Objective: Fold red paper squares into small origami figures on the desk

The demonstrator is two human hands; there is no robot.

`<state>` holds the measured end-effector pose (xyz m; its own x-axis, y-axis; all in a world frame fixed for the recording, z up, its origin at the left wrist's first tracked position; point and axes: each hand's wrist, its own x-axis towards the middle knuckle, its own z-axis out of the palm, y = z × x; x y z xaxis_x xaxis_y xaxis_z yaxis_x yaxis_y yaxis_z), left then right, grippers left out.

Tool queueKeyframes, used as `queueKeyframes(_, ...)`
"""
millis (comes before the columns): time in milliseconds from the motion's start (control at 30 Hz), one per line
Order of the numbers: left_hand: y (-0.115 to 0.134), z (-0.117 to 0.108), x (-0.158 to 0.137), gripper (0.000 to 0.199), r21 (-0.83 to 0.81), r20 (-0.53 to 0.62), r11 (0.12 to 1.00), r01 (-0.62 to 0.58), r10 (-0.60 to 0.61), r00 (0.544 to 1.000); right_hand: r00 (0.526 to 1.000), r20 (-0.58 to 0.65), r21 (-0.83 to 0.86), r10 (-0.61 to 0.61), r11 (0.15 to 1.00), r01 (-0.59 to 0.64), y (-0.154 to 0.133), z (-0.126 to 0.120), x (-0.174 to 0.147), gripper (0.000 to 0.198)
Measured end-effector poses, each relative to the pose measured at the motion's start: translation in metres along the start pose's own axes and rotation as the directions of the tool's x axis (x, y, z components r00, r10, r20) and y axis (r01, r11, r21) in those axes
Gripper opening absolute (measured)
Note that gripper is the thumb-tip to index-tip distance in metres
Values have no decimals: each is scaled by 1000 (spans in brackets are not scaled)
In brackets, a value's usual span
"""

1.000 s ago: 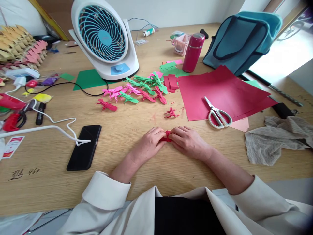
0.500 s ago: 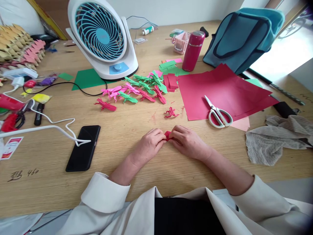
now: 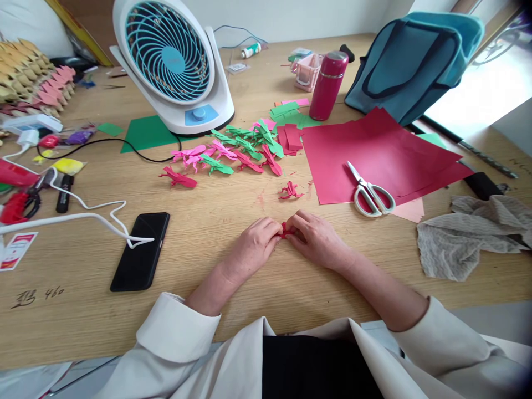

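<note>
A small folded piece of red paper [image 3: 285, 230] is pinched between my two hands just above the tabletop. My left hand [image 3: 258, 239] grips its left side with fingertips and thumb together. On the other side my right hand [image 3: 312, 235] is closed on it, and most of the paper is hidden behind the fingers. Just beyond lies a small red folded paper figure [image 3: 291, 190] with thin legs. Farther back several green, pink and red folded paper figures [image 3: 247, 145] lie in a loose heap.
White-handled scissors [image 3: 373, 194] rest on large red paper sheets [image 3: 353, 149] at right, near a grey cloth [image 3: 477, 233]. A phone [image 3: 141, 252] with a white cable lies left. Behind stand a fan [image 3: 172, 61], a red flask [image 3: 329, 86] and a blue bag [image 3: 411, 66].
Both hands have shifted slightly, the right fingers a little up and left. Less flat red paper shows between them, and it looks more crumpled or folded.
</note>
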<state>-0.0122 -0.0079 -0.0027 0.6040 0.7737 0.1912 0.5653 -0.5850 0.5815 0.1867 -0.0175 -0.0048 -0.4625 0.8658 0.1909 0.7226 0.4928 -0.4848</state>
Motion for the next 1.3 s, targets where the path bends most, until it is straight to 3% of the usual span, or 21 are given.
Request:
queueKeyframes(267,0,1,-2,16,134,9,988,-74,74,997,1000,-8,-9,-7,1000,7,2,4,2,9)
queueKeyframes(400,-5,2,-14,26,238,-11,951,-195,204,979,1000,-10,-7,-9,1000,9,2,3,3,10)
queueKeyframes(533,-7,0,-26,38,332,50,895,-298,299,953,1000,-6,-2,-6,1000,6,1,3,3,10)
queueKeyframes(700,-4,-3,-29,39,383,124,876,-293,266,956,1000,-10,15,-29,999,29,4,3,1,11)
queueKeyframes(867,-3,-4,-29,40,348,146,894,-282,246,958,987,38,23,-158,987,157,12,-5,-7,15)
queueKeyframes(1100,-4,-5,-31,49,342,177,899,-273,224,959,914,144,-200,-380,893,403,15,-14,-20,32)
queueKeyframes(1300,-4,-5,-31,49,349,180,896,-276,224,958,921,149,-290,-359,875,388,7,-11,-23,29)
